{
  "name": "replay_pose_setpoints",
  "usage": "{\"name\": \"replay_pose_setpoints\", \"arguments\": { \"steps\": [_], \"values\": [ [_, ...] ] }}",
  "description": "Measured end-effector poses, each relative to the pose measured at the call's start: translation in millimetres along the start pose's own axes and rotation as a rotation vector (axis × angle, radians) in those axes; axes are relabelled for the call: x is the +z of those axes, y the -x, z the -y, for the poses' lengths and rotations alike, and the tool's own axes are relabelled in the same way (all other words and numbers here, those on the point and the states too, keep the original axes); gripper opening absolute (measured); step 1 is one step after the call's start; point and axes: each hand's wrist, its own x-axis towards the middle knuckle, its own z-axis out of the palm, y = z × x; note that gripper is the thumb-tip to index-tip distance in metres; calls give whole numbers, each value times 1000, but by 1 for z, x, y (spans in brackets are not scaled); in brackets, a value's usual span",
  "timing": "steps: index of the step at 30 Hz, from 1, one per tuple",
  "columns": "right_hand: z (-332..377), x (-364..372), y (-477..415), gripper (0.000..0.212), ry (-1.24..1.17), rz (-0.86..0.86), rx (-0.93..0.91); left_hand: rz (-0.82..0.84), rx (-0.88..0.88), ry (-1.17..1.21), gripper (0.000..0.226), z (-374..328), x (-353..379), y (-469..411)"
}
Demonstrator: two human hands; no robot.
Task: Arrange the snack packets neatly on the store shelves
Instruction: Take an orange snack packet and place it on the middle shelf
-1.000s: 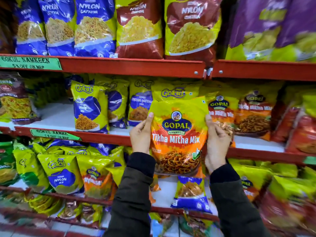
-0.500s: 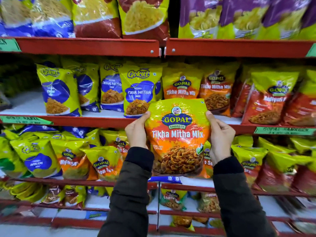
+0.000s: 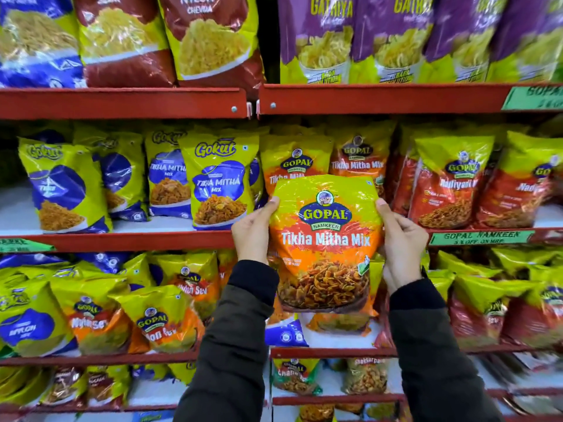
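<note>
I hold a yellow-and-orange Gopal Tikha Mitha Mix packet (image 3: 325,239) upright in front of the red shelves. My left hand (image 3: 253,229) grips its left edge and my right hand (image 3: 401,239) grips its right edge. Directly behind it on the middle shelf (image 3: 122,241) stand matching Gopal Tikha Mitha Mix packets (image 3: 295,161), partly hidden by the held packet. To their left stand yellow-and-blue Gokul Tikha Mitha Mix packets (image 3: 218,181).
Red Gopal packets (image 3: 451,184) fill the middle shelf's right side. Purple Gathiya bags (image 3: 323,38) and maroon Nylon Chevda bags (image 3: 210,38) line the top shelf. Leaning Gopal packets (image 3: 158,321) crowd the lower shelf. A green price label (image 3: 481,237) hangs at the right.
The view has shifted right and up along the shelves. The packet stays held in both hands, now in front of the matching Gopal packets on the middle shelf.
</note>
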Motion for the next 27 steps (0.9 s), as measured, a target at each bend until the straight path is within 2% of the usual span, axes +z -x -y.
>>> {"name": "replay_pose_setpoints", "arguments": {
  "steps": [4,5,11,14,18,21,24,27],
  "values": [
    [20,-6,-59,28,32,-45,-85,87,79,-73,14,-4,56,-25],
    [23,-7,-74,32,43,-66,-114,90,96,-90,36,-1,69,-36],
    [32,0,-153,59,96,-101,-251,100,138,-111,37,8,138,-87],
    [27,5,-182,65,151,-159,-247,98,107,-115,39,18,158,-108],
    [10,3,-212,61,197,-258,-168,80,91,-177,32,39,171,-129],
    [-3,0,-227,37,241,-286,-164,65,93,-249,18,50,176,-139],
    [-14,-1,-231,26,310,-266,-105,90,115,-319,32,55,177,-144],
    [-16,0,-217,50,411,-206,-108,153,179,-308,43,57,171,-140]
  ]
}}
